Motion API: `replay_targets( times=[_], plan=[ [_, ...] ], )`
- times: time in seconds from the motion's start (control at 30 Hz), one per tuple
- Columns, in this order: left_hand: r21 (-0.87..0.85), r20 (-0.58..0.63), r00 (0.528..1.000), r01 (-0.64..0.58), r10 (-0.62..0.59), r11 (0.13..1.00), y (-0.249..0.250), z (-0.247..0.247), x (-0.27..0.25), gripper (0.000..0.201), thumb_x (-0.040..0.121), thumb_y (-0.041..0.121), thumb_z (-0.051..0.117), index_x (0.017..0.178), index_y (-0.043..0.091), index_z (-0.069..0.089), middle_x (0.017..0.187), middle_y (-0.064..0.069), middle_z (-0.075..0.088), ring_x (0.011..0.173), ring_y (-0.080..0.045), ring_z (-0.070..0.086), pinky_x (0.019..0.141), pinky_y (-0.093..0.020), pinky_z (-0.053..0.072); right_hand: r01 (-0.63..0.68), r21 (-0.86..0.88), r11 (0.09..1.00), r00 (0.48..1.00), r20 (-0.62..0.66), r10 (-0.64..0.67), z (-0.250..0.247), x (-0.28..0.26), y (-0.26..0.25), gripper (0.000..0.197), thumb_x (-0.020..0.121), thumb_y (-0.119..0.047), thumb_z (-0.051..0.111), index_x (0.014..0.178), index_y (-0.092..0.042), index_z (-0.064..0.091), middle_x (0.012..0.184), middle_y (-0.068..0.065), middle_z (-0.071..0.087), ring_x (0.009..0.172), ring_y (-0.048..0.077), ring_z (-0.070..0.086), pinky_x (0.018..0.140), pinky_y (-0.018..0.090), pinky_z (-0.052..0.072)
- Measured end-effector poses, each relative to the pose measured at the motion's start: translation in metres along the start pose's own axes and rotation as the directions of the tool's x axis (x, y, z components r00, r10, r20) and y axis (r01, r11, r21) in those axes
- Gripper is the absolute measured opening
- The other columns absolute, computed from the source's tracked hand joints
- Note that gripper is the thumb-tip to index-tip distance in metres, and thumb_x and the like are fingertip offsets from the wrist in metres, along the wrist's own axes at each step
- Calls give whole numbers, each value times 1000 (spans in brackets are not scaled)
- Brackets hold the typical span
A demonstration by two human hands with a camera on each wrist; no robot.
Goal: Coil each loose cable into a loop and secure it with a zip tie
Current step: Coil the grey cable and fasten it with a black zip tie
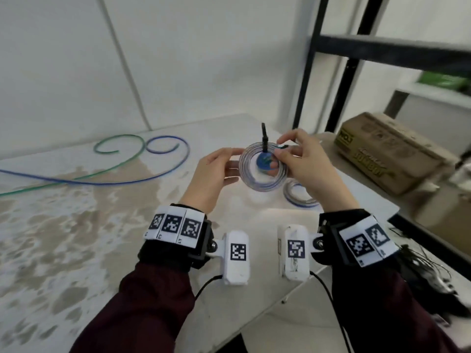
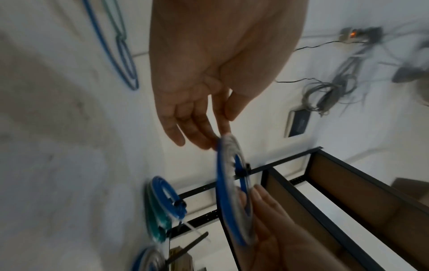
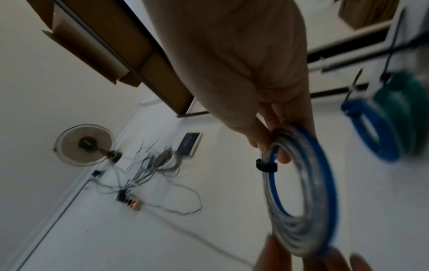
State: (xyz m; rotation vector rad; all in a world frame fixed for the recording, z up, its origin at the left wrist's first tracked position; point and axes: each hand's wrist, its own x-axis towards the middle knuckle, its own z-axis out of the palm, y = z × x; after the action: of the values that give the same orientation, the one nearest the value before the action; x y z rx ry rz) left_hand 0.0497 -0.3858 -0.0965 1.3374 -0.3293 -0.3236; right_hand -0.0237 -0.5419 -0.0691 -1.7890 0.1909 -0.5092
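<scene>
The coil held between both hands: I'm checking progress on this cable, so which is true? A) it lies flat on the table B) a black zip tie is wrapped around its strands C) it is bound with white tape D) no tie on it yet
B: a black zip tie circles the strands of the coil, its tail sticking up in the head view, while the left hand and right hand hold it above the table.

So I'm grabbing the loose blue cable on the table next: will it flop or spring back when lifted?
Probably springy: the loose blue cable lies in open curls, not flat. Likely light, since it is thin. Its curled end may swing and snag the green cable that it crosses.
</scene>
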Motion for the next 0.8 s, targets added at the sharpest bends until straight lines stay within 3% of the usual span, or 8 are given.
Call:
replay_targets(
  times=[0.07, 0.2, 0.33, 0.4, 0.53, 0.67, 0.8],
  plan=[
    [-92, -45, 997, 61, -66, 994, -16, 3, 8, 29, 99, 16, 41, 86, 12, 66, 63, -1, 60, 58, -13, 57, 67, -26, 47, -26, -41, 999, 998, -66, 24, -20, 4, 15, 19, 93, 0, 53, 84, -16, 55, 70, 13, 62, 57, 11, 65, 58, 32, 56],
    [-255, -100, 970, 190, -222, 948, -39, 4, 18, 26, 98, 18, 45, 82, 11, 62, 53, 3, 52, 48, -9, 50, 56, -21, 43, -115, -30, 993, 977, -186, 108, -50, 8, 42, 23, 95, 0, 50, 81, -16, 59, 69, 10, 60, 62, 15, 62, 74, 46, 55],
    [-426, -125, 928, 270, -352, 864, -47, -2, 20, 25, 98, 18, 44, 80, 10, 60, 49, 2, 49, 49, -11, 45, 58, -22, 39, -183, -4, 983, 953, -248, 176, -68, 7, 58, 14, 96, 0, 49, 90, -7, 60, 67, 9, 58, 56, 12, 61, 63, 30, 58],
    [-506, -139, 918, 257, -372, 823, -49, -7, 19, 25, 98, 16, 43, 80, 9, 59, 49, 1, 48, 48, -11, 44, 58, -22, 40, -227, -41, 973, 945, -251, 210, -70, 7, 65, 16, 95, -1, 52, 86, -10, 62, 68, 12, 60, 53, 10, 62, 63, 30, 57],
    [-552, -140, 917, 240, -372, 799, -52, -11, 16, 26, 98, 15, 42, 79, 8, 58, 49, 0, 48, 44, -11, 45, 57, -23, 40, -295, -242, 924, 937, -265, 229, -67, 8, 76, 22, 87, -10, 64, 75, -28, 69, 78, 14, 63, 69, 22, 55, 69, 34, 50],
    [-547, -126, 925, 238, -359, 802, -52, -13, 15, 25, 99, 15, 41, 81, 7, 58, 49, 0, 50, 42, -11, 46, 58, -23, 41, -356, -252, 900, 917, -280, 284, -68, 10, 76, 8, 86, -9, 67, 83, -16, 68, 82, 17, 65, 61, 20, 57, 58, 25, 52],
    [-545, -119, 929, 235, -351, 805, -53, -13, 15, 26, 99, 14, 41, 82, 6, 58, 49, 0, 50, 43, -11, 46, 58, -24, 41, -401, -351, 846, 909, -270, 319, -69, 9, 75, 7, 84, -14, 70, 90, -12, 67, 84, 12, 64, 70, 24, 57, 53, 23, 46]
  ],
)
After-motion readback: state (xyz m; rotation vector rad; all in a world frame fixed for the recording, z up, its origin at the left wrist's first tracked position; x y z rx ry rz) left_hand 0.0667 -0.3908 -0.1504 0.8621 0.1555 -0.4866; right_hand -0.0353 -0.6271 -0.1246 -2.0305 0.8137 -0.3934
